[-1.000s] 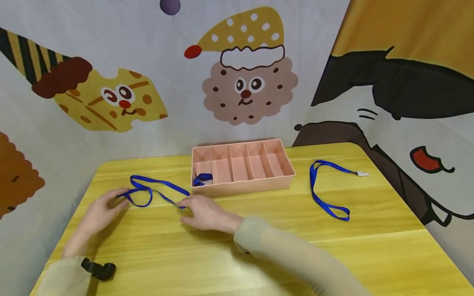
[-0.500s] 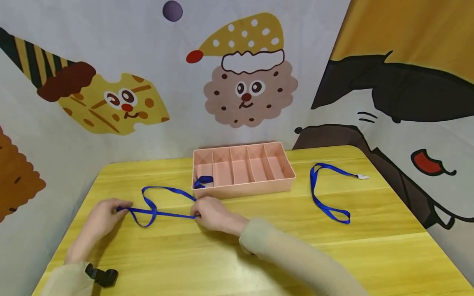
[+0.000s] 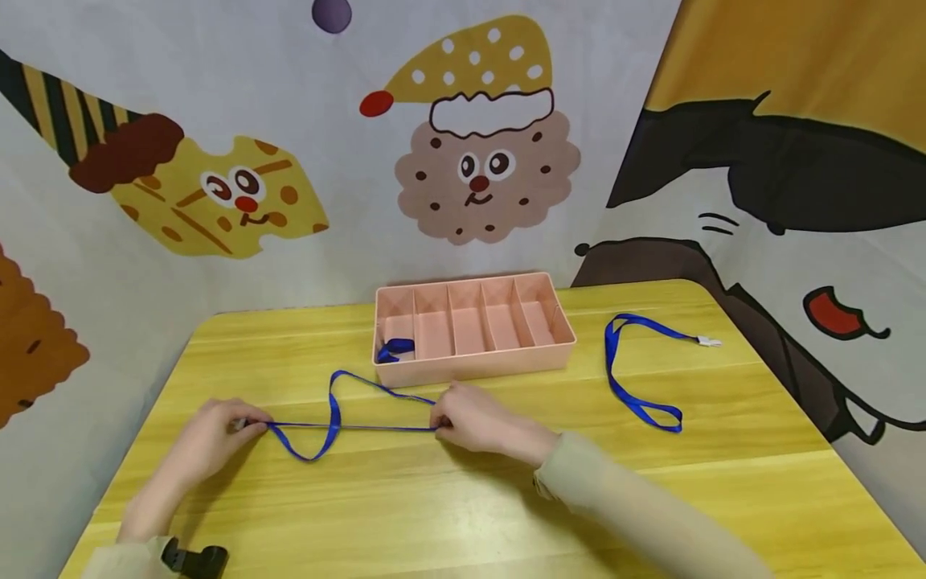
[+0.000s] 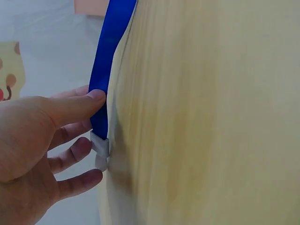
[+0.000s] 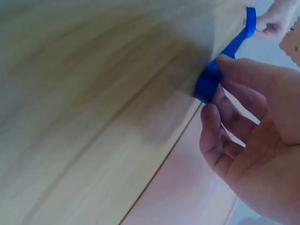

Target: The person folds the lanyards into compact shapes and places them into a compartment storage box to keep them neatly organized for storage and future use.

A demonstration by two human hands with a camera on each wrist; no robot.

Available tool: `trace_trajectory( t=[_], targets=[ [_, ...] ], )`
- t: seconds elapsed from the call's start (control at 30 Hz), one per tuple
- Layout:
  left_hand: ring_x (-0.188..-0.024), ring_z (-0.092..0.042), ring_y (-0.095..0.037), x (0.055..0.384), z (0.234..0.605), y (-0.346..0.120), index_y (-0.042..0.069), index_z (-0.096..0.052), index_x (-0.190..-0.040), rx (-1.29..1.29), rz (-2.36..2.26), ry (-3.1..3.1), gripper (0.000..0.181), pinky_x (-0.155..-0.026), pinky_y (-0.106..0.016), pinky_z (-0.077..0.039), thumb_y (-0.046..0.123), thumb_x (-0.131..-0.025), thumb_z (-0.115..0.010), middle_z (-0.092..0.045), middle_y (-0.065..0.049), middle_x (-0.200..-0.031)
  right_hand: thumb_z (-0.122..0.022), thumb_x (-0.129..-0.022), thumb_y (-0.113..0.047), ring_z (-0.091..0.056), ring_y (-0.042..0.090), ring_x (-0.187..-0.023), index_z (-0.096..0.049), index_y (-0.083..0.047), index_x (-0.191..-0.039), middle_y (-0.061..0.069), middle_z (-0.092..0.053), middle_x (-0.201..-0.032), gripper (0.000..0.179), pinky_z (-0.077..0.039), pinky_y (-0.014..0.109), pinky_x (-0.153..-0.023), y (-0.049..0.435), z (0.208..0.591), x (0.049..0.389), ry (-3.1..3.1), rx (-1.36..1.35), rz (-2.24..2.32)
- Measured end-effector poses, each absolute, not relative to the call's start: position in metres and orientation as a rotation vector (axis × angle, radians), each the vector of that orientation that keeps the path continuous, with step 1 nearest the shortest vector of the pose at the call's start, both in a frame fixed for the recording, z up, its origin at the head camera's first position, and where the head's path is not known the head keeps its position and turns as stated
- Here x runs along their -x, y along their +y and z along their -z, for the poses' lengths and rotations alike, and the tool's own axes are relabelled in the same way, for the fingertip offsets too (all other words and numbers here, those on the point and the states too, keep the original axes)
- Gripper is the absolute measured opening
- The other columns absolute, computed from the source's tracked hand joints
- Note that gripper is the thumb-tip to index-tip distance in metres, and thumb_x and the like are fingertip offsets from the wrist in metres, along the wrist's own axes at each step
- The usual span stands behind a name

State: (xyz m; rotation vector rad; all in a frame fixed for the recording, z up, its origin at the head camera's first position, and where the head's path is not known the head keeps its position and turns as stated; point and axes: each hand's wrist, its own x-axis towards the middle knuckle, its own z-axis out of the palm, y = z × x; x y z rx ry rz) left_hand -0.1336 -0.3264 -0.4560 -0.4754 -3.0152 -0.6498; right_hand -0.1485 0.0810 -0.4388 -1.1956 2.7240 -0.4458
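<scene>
A blue lanyard (image 3: 334, 410) is stretched between both hands, low over the table. My left hand (image 3: 210, 442) pinches its strap between thumb and forefinger, just above a white plastic clip (image 4: 99, 144) seen in the left wrist view. At the other end, my right hand (image 3: 479, 420) pinches the strap (image 5: 207, 83) with thumb and fingers, in front of the pink box. One strand runs taut between the hands, while the other bows into a loose curve. A folded blue strap (image 3: 396, 347) lies in the leftmost compartment of the pink divided box (image 3: 473, 370).
Another blue lanyard (image 3: 612, 354) with a white clip (image 3: 710, 342) lies on the right of the yellow wooden table (image 3: 405, 515). Behind the table hangs a cloth (image 3: 347, 177) with cartoon prints. A black device (image 3: 197, 559) is strapped at the left wrist.
The right hand has moved rightward, drawing the lanyard out longer. The left hand has moved slightly toward the near edge and right. One strand has gone from slack to taut.
</scene>
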Motion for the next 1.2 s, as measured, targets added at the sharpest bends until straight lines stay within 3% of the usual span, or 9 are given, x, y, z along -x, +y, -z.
trace_trajectory(
  t=[0.23, 0.4, 0.5, 0.63, 0.73, 1.03, 1.2],
  targets=[
    [-0.080, -0.059, -0.008, 0.124, 0.454, -0.310, 0.019, -0.083, -0.095, 0.532, 0.645, -3.006, 0.010, -0.071, -0.027, -0.044, 0.011, -0.088, -0.082, -0.079, 0.005, -0.092, -0.079, -0.092, -0.013, -0.071, 0.008, -0.084, -0.083, -0.013, -0.093, -0.004, -0.080, -0.088, 0.004, -0.057, 0.023, -0.080, 0.125, 0.430, 0.143, 2.626, 1.119, 0.455],
    [-0.091, -0.070, -0.026, 0.120, 0.452, -0.295, 0.019, -0.083, -0.097, 0.509, 0.701, -3.012, 0.010, -0.085, -0.047, -0.056, 0.012, -0.090, -0.081, -0.081, 0.001, -0.098, -0.080, -0.092, -0.012, -0.069, 0.006, -0.083, -0.083, -0.013, -0.093, -0.005, -0.079, -0.088, 0.004, -0.056, 0.022, -0.078, 0.161, 0.428, 0.144, 2.621, 1.077, 0.478],
    [-0.095, -0.073, -0.023, 0.120, 0.452, -0.284, 0.019, -0.082, -0.101, 0.473, 0.805, -3.039, 0.010, -0.087, -0.043, -0.060, 0.013, -0.093, -0.078, -0.080, 0.001, -0.102, -0.080, -0.091, -0.012, -0.069, 0.007, -0.084, -0.083, -0.013, -0.094, -0.005, -0.079, -0.089, 0.004, -0.057, 0.023, -0.078, 0.182, 0.428, 0.143, 2.640, 1.060, 0.523],
    [-0.083, -0.064, -0.003, 0.122, 0.452, -0.270, 0.017, -0.080, -0.106, 0.442, 0.941, -3.078, 0.011, -0.070, -0.023, -0.054, 0.014, -0.098, -0.073, -0.078, 0.001, -0.102, -0.081, -0.092, -0.014, -0.069, 0.007, -0.085, -0.083, -0.015, -0.096, -0.005, -0.079, -0.091, 0.005, -0.057, 0.023, -0.076, 0.208, 0.425, 0.138, 2.670, 0.937, 0.591],
    [-0.077, -0.056, 0.003, 0.127, 0.450, -0.260, 0.017, -0.080, -0.109, 0.431, 0.989, -3.088, 0.012, -0.066, -0.021, -0.048, 0.016, -0.100, -0.071, -0.078, 0.001, -0.102, -0.080, -0.093, -0.016, -0.069, 0.005, -0.085, -0.084, -0.016, -0.099, -0.006, -0.079, -0.094, 0.007, -0.058, 0.023, -0.076, 0.226, 0.422, 0.135, 2.705, 0.785, 0.623],
    [-0.084, -0.060, -0.010, 0.147, 0.448, -0.225, 0.013, -0.079, -0.110, 0.435, 1.079, -3.188, 0.017, -0.072, -0.027, -0.050, 0.022, -0.104, -0.067, -0.078, -0.003, -0.102, -0.077, -0.095, -0.013, -0.070, 0.008, -0.088, -0.083, -0.014, -0.100, -0.004, -0.081, -0.096, 0.008, -0.061, 0.032, -0.080, 0.260, 0.420, 0.139, 2.756, 0.590, 0.633],
    [-0.086, -0.063, -0.011, 0.148, 0.451, -0.213, 0.011, -0.079, -0.105, 0.463, 1.055, -3.214, 0.013, -0.076, -0.028, -0.052, 0.017, -0.103, -0.068, -0.078, -0.002, -0.098, -0.077, -0.095, -0.013, -0.068, 0.009, -0.086, -0.083, -0.011, -0.104, 0.000, -0.081, -0.099, 0.011, -0.059, 0.030, -0.078, 0.270, 0.416, 0.140, 2.729, 0.494, 0.707]
  ],
)
